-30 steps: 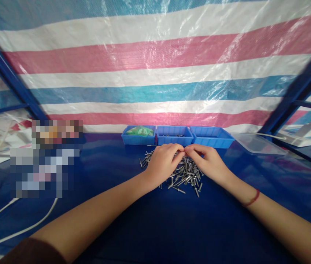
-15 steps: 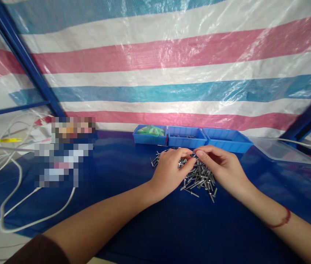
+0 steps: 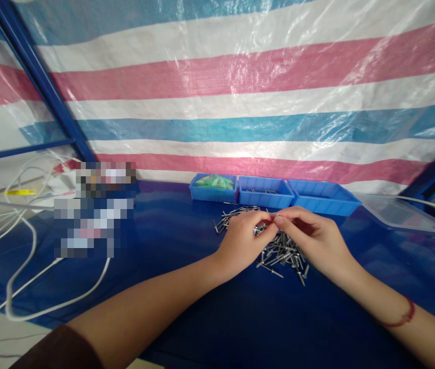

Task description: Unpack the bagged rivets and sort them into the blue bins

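A heap of small silver rivets lies on the dark blue table cover. My left hand rests over the heap's left side, thumb and fingers pinched on a few rivets. My right hand hovers over the heap's right side, its fingertips pinched together and meeting the left fingertips above the pile. What the right fingertips pinch is too small to make out. Behind the heap stand three blue bins in a row: the left bin holds green pieces, the middle bin holds a few rivets, the right bin looks bare.
White cables loop over the table's left part beside a blurred patch. A clear plastic lid lies at the right past the bins. A striped pink, white and blue tarp hangs behind, framed by blue metal posts.
The view has shifted, so everything sits further right in the picture. Both hands stay pinched together over the rivet heap, with only small finger movements.
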`<action>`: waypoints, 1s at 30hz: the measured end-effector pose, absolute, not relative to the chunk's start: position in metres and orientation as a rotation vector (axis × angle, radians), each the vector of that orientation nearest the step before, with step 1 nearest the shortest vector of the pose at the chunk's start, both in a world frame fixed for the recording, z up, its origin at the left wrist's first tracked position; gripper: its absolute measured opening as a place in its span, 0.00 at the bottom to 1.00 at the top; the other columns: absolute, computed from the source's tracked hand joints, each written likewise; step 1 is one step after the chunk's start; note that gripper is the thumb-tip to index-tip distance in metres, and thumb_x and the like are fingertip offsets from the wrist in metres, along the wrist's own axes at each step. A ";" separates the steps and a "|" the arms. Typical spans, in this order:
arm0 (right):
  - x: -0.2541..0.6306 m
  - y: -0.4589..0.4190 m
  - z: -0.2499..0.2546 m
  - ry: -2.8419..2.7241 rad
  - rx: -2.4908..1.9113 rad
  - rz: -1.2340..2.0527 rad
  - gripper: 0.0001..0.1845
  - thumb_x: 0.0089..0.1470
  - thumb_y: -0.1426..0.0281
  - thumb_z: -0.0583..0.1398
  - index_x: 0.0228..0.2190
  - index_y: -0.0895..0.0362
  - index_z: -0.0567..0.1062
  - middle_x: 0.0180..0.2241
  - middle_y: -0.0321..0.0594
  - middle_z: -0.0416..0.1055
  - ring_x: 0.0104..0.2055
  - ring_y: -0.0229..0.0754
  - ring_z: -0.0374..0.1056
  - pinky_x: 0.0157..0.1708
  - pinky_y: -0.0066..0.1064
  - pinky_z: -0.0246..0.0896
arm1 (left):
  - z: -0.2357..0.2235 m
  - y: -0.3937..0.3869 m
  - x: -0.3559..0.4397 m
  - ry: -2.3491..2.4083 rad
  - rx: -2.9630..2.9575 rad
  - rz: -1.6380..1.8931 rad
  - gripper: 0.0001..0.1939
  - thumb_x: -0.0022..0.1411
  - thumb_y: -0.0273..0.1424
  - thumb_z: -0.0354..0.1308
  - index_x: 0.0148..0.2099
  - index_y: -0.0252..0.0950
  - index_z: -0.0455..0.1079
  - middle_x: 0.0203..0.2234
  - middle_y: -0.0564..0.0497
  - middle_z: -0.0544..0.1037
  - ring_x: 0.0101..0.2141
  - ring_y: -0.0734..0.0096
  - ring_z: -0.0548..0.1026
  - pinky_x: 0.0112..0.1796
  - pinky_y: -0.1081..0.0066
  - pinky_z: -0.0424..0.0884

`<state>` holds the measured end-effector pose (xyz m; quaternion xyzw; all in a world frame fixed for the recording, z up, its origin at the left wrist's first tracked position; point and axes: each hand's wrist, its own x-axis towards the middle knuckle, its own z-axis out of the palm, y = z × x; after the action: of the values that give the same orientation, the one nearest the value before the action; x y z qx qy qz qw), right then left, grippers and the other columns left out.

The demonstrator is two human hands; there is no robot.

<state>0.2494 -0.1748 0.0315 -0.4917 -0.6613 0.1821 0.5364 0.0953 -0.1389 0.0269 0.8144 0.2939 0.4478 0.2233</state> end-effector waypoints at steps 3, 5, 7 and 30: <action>0.251 -0.176 0.034 -1.711 -1.138 0.279 0.08 0.54 0.64 0.59 0.31 0.55 0.75 0.28 0.39 0.72 0.30 0.40 0.68 0.28 0.31 0.64 | 0.026 -0.138 0.095 0.790 2.257 1.229 0.03 0.61 0.28 0.56 0.36 0.36 0.71 0.31 0.52 0.79 0.33 0.71 0.76 0.36 0.72 0.68; 0.253 -0.178 0.037 -1.818 -1.110 0.136 0.06 0.55 0.67 0.58 0.30 0.55 0.73 0.27 0.38 0.69 0.29 0.40 0.66 0.28 0.31 0.62 | 0.025 -0.137 0.094 0.777 2.311 1.220 0.03 0.61 0.27 0.56 0.35 0.35 0.71 0.31 0.52 0.78 0.33 0.71 0.75 0.36 0.72 0.68; 0.257 -0.179 0.041 -1.935 -1.075 0.002 0.03 0.54 0.70 0.58 0.30 0.55 0.71 0.27 0.38 0.68 0.29 0.39 0.65 0.29 0.31 0.61 | 0.025 -0.138 0.094 0.783 2.393 1.196 0.03 0.60 0.27 0.57 0.35 0.36 0.71 0.31 0.53 0.78 0.33 0.71 0.75 0.37 0.72 0.67; 0.263 -0.168 0.042 -1.771 -1.304 0.219 0.15 0.55 0.58 0.56 0.25 0.54 0.73 0.27 0.39 0.72 0.30 0.43 0.67 0.29 0.33 0.60 | 0.027 -0.132 0.087 0.986 2.494 1.227 0.11 0.64 0.36 0.52 0.45 0.35 0.69 0.33 0.49 0.75 0.36 0.67 0.73 0.38 0.68 0.68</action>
<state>0.2634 -0.1678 0.0423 -0.5273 -0.7158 0.0885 0.4491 0.0867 -0.1318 0.0274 0.8417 0.3328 0.4142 0.0958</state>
